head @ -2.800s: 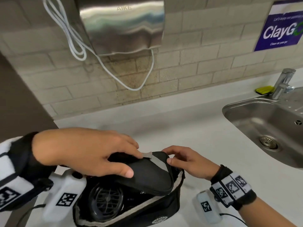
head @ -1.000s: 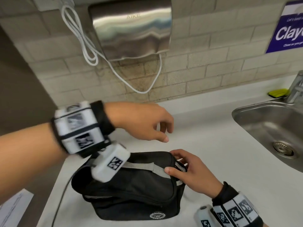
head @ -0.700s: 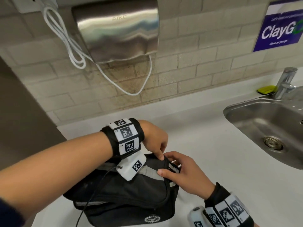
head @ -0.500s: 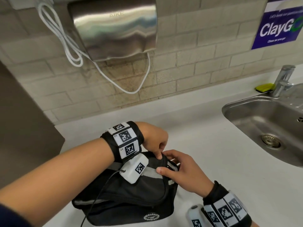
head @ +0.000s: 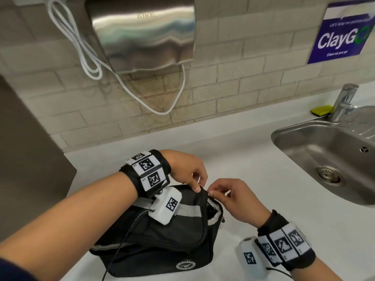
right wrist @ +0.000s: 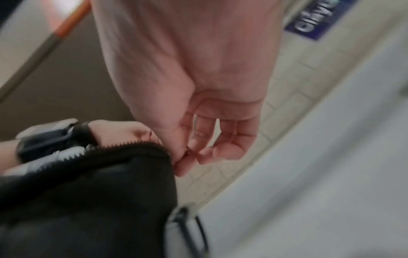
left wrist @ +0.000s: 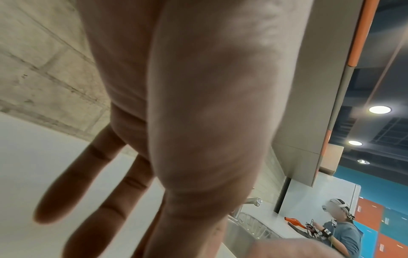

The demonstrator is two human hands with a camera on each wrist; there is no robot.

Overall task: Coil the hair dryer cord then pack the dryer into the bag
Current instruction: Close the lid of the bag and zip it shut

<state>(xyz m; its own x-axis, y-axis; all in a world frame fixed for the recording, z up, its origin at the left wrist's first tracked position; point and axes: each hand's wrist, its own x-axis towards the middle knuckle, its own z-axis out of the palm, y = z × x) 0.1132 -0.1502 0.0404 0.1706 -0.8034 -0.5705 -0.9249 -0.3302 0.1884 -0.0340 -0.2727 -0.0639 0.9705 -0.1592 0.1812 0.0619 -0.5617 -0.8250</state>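
Note:
The black bag lies on the white counter with its flap folded over, grey strap across the top. The hair dryer and its cord are hidden inside; only a dark gap shows at the bag's right end. My left hand pinches the flap's edge at the far right corner. My right hand meets it there, thumb and forefinger pinching a small zipper pull. In the right wrist view that pinch sits at the toothed zip edge of the bag. The left wrist view shows only blurred fingers.
A steel sink with a tap and a green sponge lies at the right. A wall hand dryer with a looped white cable hangs above. A brown panel bounds the left. Another person stands far off.
The flap, lifted earlier with the dryer showing, now covers the bag. My left hand dropped to the flap's far right corner. My right hand moved from the bag's end to pinch there.

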